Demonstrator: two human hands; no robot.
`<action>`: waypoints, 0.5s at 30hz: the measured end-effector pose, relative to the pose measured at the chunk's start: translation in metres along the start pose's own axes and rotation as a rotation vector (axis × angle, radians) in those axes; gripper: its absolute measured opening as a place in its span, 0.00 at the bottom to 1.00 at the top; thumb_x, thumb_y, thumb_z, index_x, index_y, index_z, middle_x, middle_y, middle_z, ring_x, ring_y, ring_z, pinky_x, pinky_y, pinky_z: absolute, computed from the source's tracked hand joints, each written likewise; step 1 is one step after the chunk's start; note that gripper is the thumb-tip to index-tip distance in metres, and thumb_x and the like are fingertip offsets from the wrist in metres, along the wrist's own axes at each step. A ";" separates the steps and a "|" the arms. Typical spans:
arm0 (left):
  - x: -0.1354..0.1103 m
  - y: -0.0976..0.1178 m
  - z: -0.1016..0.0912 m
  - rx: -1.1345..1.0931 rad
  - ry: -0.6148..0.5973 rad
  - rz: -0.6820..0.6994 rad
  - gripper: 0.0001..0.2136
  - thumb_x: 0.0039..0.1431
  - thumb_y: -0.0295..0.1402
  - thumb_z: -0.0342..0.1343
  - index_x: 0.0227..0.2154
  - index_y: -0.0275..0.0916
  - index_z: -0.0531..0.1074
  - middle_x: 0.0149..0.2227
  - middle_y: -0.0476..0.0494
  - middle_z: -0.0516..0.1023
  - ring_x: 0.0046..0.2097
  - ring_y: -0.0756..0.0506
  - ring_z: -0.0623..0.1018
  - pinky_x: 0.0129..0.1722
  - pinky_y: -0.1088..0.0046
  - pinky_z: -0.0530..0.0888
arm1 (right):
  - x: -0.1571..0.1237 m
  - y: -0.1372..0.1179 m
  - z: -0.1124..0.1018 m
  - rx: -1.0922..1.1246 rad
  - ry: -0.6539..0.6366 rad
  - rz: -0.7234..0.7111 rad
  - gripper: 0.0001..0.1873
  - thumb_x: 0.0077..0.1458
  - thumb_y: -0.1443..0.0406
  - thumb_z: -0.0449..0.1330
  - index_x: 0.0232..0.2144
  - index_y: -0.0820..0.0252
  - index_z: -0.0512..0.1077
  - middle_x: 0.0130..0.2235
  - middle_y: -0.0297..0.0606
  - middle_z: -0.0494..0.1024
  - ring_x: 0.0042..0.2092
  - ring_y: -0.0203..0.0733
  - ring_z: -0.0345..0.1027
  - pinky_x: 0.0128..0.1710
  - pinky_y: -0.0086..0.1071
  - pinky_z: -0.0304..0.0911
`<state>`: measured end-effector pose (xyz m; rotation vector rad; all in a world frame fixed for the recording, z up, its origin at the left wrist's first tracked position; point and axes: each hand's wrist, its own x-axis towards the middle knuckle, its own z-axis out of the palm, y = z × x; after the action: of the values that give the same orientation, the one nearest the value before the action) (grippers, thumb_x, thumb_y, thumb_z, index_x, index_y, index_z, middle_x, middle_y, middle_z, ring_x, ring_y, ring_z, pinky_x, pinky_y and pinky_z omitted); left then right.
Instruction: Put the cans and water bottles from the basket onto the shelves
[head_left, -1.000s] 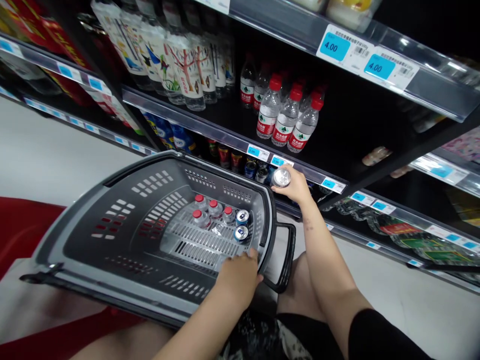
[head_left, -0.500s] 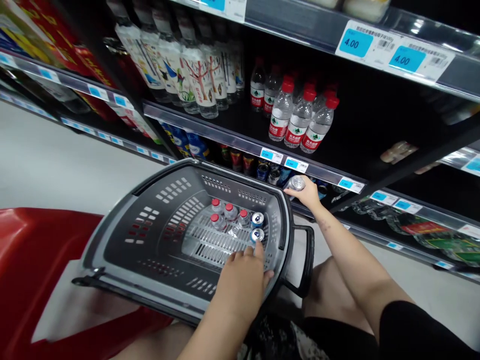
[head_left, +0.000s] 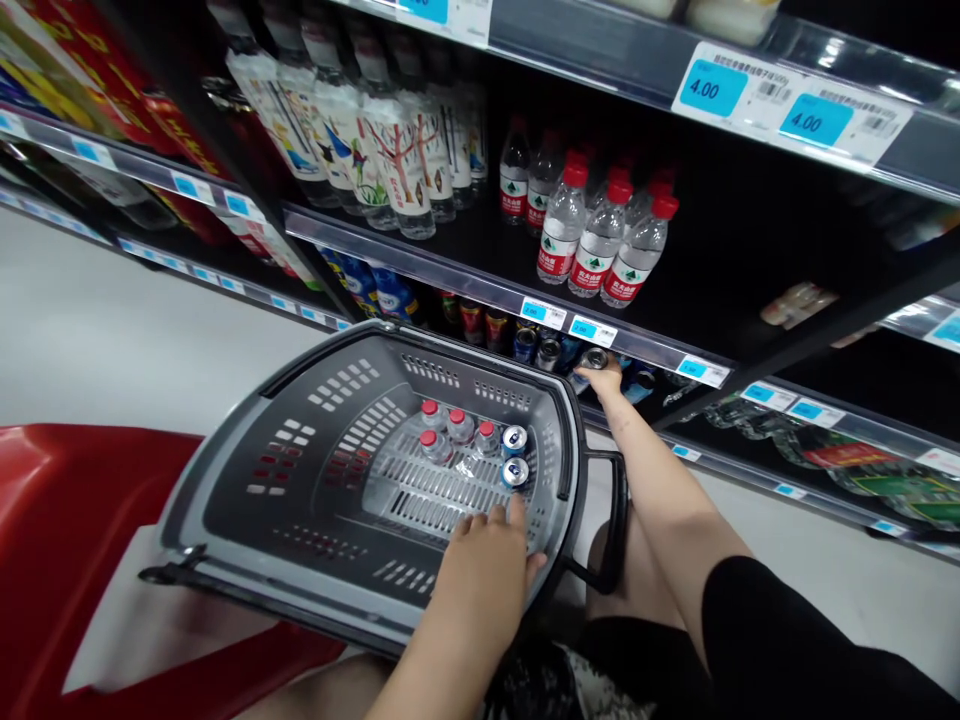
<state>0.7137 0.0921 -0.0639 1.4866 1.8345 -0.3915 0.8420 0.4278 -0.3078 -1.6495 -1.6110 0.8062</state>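
A grey plastic shopping basket (head_left: 300,480) rests on my lap. It holds three small red-capped water bottles (head_left: 450,430) and two silver-topped cans (head_left: 514,455). My left hand (head_left: 487,565) grips the basket's near rim, with the fingers inside pointing at the nearer can and the thumb outside. My right hand (head_left: 606,380) reaches under the lower shelf edge and is closed on a silver can (head_left: 596,358), which sits among other cans (head_left: 536,345) on that shelf.
The black shelving (head_left: 480,275) carries red-capped water bottles (head_left: 600,235), tall illustrated bottles (head_left: 375,140) and blue price tags (head_left: 709,85). The basket's black handle (head_left: 611,520) hangs by my knee. A red object (head_left: 67,560) lies at the lower left, and the floor (head_left: 97,330) is pale.
My right hand has carried the can from beside the basket rim forward and down under the shelf edge. My left hand's fingers have slid further into the basket towards the cans.
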 end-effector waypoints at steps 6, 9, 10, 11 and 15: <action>0.000 -0.016 -0.002 -0.015 -0.048 -0.010 0.28 0.68 0.34 0.47 0.68 0.29 0.53 0.61 0.28 0.70 0.61 0.33 0.71 0.62 0.57 0.67 | 0.011 0.010 0.004 0.007 -0.104 0.006 0.36 0.29 0.62 0.74 0.44 0.63 0.70 0.49 0.46 0.78 0.47 0.46 0.74 0.48 0.33 0.68; 0.003 -0.028 -0.005 -0.009 -0.066 -0.033 0.29 0.68 0.34 0.47 0.69 0.31 0.51 0.63 0.29 0.66 0.63 0.34 0.69 0.64 0.57 0.65 | 0.018 0.011 0.007 -0.085 -0.147 -0.024 0.39 0.25 0.61 0.76 0.44 0.62 0.70 0.48 0.46 0.77 0.50 0.51 0.71 0.55 0.40 0.65; 0.005 -0.032 -0.006 -0.006 -0.076 -0.039 0.29 0.68 0.35 0.46 0.69 0.31 0.51 0.64 0.29 0.65 0.64 0.35 0.68 0.65 0.58 0.64 | 0.019 0.012 0.009 -0.117 -0.156 -0.033 0.39 0.24 0.61 0.76 0.43 0.62 0.71 0.48 0.46 0.77 0.51 0.52 0.70 0.57 0.42 0.62; 0.007 -0.035 -0.006 -0.005 -0.082 -0.041 0.29 0.69 0.35 0.46 0.69 0.31 0.50 0.65 0.29 0.64 0.64 0.35 0.68 0.65 0.58 0.63 | 0.019 0.013 0.011 -0.144 -0.164 -0.043 0.39 0.23 0.60 0.76 0.42 0.62 0.71 0.47 0.46 0.77 0.53 0.54 0.68 0.60 0.44 0.60; 0.017 -0.044 -0.009 -0.011 -0.084 -0.043 0.29 0.69 0.36 0.45 0.69 0.31 0.50 0.66 0.30 0.63 0.65 0.36 0.67 0.66 0.59 0.63 | 0.013 0.016 0.020 -0.211 -0.162 -0.053 0.37 0.26 0.56 0.76 0.41 0.61 0.70 0.48 0.48 0.76 0.59 0.60 0.60 0.61 0.47 0.56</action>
<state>0.6684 0.0972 -0.0786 1.4039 1.8025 -0.4569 0.8358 0.4416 -0.3321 -1.7145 -1.8998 0.7819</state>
